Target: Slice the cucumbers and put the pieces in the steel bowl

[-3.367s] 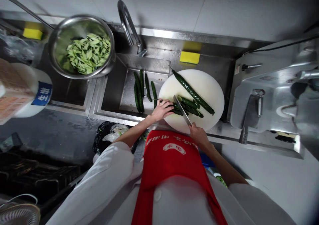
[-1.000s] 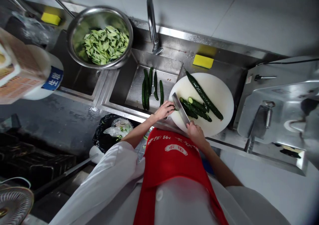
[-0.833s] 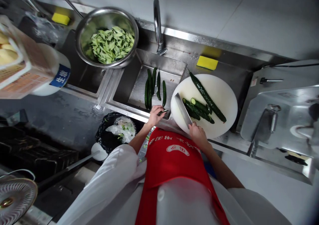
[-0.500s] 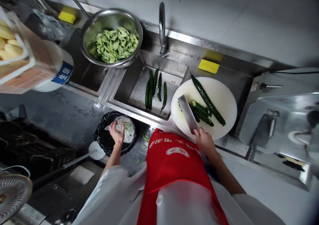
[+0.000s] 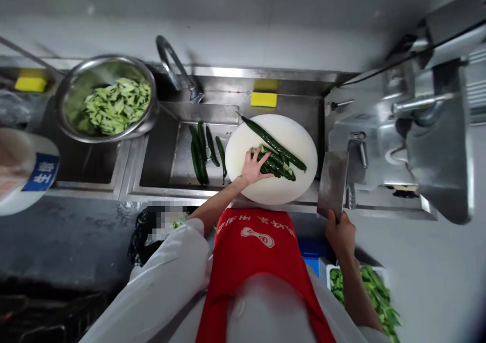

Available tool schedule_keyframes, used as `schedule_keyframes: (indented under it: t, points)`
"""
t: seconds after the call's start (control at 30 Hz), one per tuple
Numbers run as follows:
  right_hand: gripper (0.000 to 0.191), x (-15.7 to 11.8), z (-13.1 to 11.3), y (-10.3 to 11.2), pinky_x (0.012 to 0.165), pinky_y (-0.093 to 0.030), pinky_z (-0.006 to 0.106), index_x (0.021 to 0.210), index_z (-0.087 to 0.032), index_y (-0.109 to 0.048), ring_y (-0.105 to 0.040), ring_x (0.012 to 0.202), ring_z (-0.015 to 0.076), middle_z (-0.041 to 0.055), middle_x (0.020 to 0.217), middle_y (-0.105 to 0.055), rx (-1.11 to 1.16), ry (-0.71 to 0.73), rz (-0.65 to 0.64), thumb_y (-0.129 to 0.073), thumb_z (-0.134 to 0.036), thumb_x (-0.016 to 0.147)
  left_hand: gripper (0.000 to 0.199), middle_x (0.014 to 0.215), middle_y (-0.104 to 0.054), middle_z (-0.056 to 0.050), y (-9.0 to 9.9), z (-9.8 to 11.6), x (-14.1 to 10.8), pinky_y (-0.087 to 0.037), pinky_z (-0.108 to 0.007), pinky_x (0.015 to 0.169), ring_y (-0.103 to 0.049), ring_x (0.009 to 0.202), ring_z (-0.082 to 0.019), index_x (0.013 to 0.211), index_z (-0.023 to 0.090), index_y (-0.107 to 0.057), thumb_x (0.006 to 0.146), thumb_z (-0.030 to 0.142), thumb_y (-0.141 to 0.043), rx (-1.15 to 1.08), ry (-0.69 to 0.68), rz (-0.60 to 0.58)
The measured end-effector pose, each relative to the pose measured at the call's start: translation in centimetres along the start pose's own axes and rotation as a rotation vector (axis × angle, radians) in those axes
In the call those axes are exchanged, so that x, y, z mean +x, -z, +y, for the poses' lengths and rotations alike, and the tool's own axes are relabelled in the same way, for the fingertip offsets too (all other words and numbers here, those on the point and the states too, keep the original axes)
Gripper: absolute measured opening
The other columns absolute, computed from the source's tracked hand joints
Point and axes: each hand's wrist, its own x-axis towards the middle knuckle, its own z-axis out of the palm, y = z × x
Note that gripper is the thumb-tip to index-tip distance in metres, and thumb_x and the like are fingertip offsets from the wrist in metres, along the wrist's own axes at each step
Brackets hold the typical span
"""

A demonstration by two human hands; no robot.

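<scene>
Pale wall (image 5: 228, 41) behind steel counter (image 5: 298, 105); sink (image 5: 157, 153) left of round white board (image 5: 241, 143). Cleaver (image 5: 333, 181) held right of board, right hand (image 5: 341, 234) with fingers wrapped round handle. Left hand (image 5: 253, 169) over board, fingers spread on cut cucumber pieces (image 5: 283, 169); whole cucumber (image 5: 272, 141) lies slantwise just behind. Step in hand: seemingly gathering or steadying pieces. Next move likely calls for pieces lined up, fingertips tucked clear of blade.
</scene>
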Motion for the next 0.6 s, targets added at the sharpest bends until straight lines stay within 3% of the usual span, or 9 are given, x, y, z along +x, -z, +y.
schedule_keyframes:
  t: [0.1, 0.2, 0.33, 0.4, 0.5, 0.6]
  points:
    - [0.041, -1.1, 1.4, -0.4, 0.061, -0.029, 0.030, 0.098, -0.011, -0.065, -0.056, 0.066, 0.0217, 0.0140, 0.077, -0.067, 0.039, -0.099, -0.029, -0.039, -0.043, 0.096, 0.079, 0.159, -0.025, -0.015, 1.2, 0.3, 2.1, -0.017, -0.065, 0.113, -0.014, 0.145, -0.045, 0.150, 0.027, -0.040, 0.084, 0.065, -0.059, 0.005, 0.006, 0.010]
    - [0.039, -1.7, 2.3, -0.8, 0.062, -0.029, 0.029, 0.100, -0.011, -0.065, -0.056, 0.066, 0.0202, 0.0136, 0.079, -0.068, 0.059, -0.126, -0.071, -0.039, -0.041, 0.097, 0.058, 0.153, -0.038, -0.014, 3.1, -0.6, 7.6, -0.020, -0.062, 0.113, -0.021, 0.145, -0.038, 0.151, 0.025, -0.037, 0.096, 0.039, -0.047, 0.023, -0.052, -0.042]
    - [0.038, -2.1, 3.0, -0.8, 0.061, -0.028, 0.028, 0.098, -0.012, -0.064, -0.057, 0.065, 0.0197, 0.0115, 0.075, -0.066, 0.044, -0.141, -0.119, -0.039, -0.041, 0.099, 0.048, 0.132, -0.058, -0.013, 4.3, -2.9, 16.5, -0.018, -0.065, 0.112, -0.038, 0.134, -0.036, 0.134, 0.023, -0.058, 0.087, 0.017, -0.053, 0.151, -0.164, -0.476]
    - [0.038, -2.3, 2.9, -0.7, 0.060, -0.028, 0.028, 0.097, -0.013, -0.064, -0.057, 0.064, 0.0198, 0.0102, 0.073, -0.065, 0.053, -0.133, -0.130, -0.038, -0.041, 0.099, 0.047, 0.128, -0.060, -0.011, 4.2, -3.6, 19.0, -0.019, -0.065, 0.111, -0.042, 0.130, -0.035, 0.127, 0.025, -0.063, 0.082, 0.015, -0.058, 0.220, -0.223, -0.658]
    - [0.035, -2.5, 2.4, -0.7, 0.058, -0.027, 0.028, 0.094, -0.015, -0.062, -0.056, 0.062, 0.0194, 0.0095, 0.072, -0.065, 0.075, -0.094, -0.122, -0.039, -0.040, 0.099, 0.052, 0.134, -0.054, -0.011, 4.1, -4.0, 19.5, -0.023, -0.062, 0.110, -0.041, 0.129, -0.035, 0.128, 0.025, -0.061, 0.077, 0.017, -0.064, 0.269, -0.308, -0.724]
    - [0.032, -2.9, 1.9, -0.7, 0.056, -0.025, 0.027, 0.090, -0.015, -0.061, -0.055, 0.057, 0.0185, 0.0088, 0.067, -0.064, 0.042, -0.035, -0.116, -0.039, -0.038, 0.099, 0.047, 0.133, -0.051, -0.015, 6.0, -5.1, 17.3, -0.028, -0.056, 0.107, -0.043, 0.126, -0.033, 0.128, 0.020, -0.060, 0.081, 0.019, -0.059, 0.221, -0.308, -0.570]
